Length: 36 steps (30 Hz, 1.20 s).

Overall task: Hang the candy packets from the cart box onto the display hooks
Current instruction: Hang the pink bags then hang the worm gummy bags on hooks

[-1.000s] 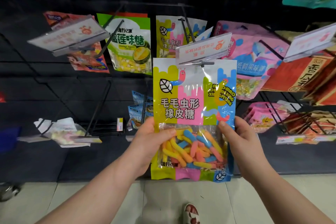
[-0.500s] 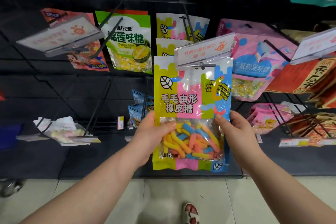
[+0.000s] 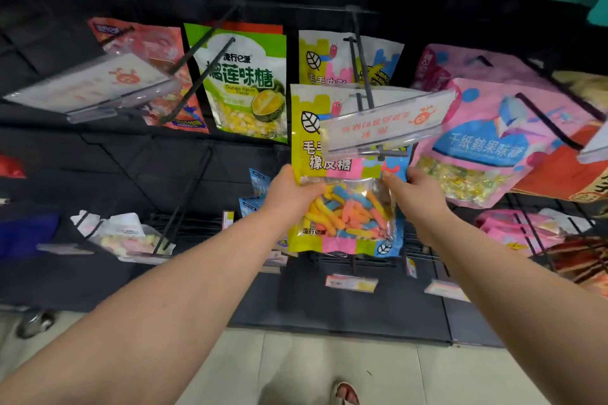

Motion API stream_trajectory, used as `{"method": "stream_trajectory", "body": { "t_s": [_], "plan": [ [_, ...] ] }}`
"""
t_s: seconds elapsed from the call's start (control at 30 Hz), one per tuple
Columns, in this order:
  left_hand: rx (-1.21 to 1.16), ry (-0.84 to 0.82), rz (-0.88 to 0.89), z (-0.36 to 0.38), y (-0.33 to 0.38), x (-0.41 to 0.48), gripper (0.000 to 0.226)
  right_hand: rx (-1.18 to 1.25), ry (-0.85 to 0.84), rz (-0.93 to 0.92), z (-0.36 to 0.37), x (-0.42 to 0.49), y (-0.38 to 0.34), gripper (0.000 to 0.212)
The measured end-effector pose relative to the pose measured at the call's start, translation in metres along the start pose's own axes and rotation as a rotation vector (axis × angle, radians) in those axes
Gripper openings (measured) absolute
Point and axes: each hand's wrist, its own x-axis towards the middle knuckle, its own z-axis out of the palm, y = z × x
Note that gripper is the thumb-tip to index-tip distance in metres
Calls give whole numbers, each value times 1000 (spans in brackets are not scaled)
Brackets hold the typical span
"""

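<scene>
A: Since you see it, where's the worm candy packet (image 3: 348,210)?
B: Up at the hook (image 3: 362,71), top behind the price tag (image 3: 385,123); left hand (image 3: 289,194) pinches its left edge; right hand (image 3: 418,197) its right edge.

yellow-pink-green-blue candy packet (image 3: 332,128), green-white durian bag (image 3: 245,82), pink-blue bag (image 3: 487,141), black rack (image 3: 98,158)

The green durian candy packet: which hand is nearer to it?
Left. The left hand grips the gummy worm packet below and right of the durian packet; the right hand grips its opposite edge, farther right.
</scene>
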Motion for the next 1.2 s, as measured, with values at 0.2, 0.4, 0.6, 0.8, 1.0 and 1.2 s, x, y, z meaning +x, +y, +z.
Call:
{"method": "stream_trajectory", "body": {
  "t_s": [0.2,0.4,0.6,0.8,1.0,1.2],
  "plan": [
    [24,58,40,4,2,30,56,-101,-4,16,7,25,-7,23],
    [130,46,-9,5,3,32,46,-249,22,-20,7,22,-1,35],
    [399,6,18,-8,8,10,65,-496,11,-108,1,-3,-8,45],
    [1042,-91,220,-35,12,-38,81,-1146,-84,-277,-3,-53,-19,61],
    [1218,-137,325,-68,14,-87,84,-1302,-157,-358,9,-114,-42,69],
    [1194,-110,322,-103,10,-137,83,-1310,-201,-404,22,-165,-59,70]
  ]
}}
